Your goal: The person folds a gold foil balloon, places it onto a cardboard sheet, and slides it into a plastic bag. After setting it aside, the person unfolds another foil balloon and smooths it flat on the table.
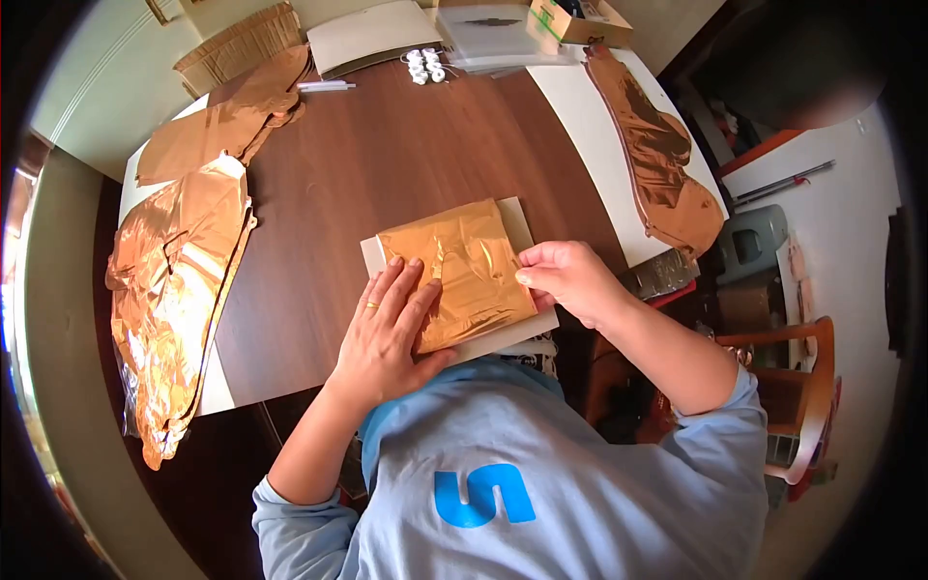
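A copper-gold foil balloon (469,253), folded into a creased, flat square, lies on a pale board (517,220) at the table's near edge. My left hand (385,333) rests flat on its left part, fingers stretched out and a ring on one of them. At the right edge of the folded foil, my right hand (572,277) pinches with thumb and forefinger; the small piece between the fingertips is mostly hidden.
Flat, unfolded foil balloons (179,261) lie stacked along the left side of the brown table (387,145), partly overhanging it. More foil (657,155) lies at the right. White spools (425,66), white sheets (372,34) and an open box (580,21) stand at the back. A wooden chair (812,387) is at right.
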Available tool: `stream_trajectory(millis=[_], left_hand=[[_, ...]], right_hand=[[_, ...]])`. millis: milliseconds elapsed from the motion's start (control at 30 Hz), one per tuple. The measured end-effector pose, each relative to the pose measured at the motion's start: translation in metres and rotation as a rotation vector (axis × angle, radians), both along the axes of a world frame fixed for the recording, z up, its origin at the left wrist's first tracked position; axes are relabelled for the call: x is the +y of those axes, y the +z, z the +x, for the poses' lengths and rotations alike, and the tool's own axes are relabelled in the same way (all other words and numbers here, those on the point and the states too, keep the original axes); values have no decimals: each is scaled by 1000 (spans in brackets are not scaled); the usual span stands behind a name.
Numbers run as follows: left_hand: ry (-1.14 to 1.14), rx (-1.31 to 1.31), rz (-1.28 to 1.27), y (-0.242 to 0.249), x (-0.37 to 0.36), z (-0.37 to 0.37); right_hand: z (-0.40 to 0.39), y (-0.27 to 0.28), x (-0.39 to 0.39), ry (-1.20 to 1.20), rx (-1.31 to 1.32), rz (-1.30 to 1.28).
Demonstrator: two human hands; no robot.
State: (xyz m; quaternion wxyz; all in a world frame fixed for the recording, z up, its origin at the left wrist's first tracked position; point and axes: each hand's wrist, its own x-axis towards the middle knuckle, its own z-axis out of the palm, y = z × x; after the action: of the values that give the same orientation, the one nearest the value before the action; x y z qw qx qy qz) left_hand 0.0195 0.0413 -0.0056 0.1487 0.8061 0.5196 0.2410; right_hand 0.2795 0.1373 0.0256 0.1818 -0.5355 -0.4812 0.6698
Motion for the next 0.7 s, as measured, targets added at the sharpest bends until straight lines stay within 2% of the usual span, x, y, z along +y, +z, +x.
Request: stream_trajectory(millis=[233,533,700], left_hand=[[-45,-95,49,0,1,-1],[-57,-96,105,3,1,3],[-55,-78,101,0,0,2]], right_hand=[[-4,-2,2,-66,49,-96],[2,-13,4,-62,48,-37],[9,7,-7,-89,82,-108]])
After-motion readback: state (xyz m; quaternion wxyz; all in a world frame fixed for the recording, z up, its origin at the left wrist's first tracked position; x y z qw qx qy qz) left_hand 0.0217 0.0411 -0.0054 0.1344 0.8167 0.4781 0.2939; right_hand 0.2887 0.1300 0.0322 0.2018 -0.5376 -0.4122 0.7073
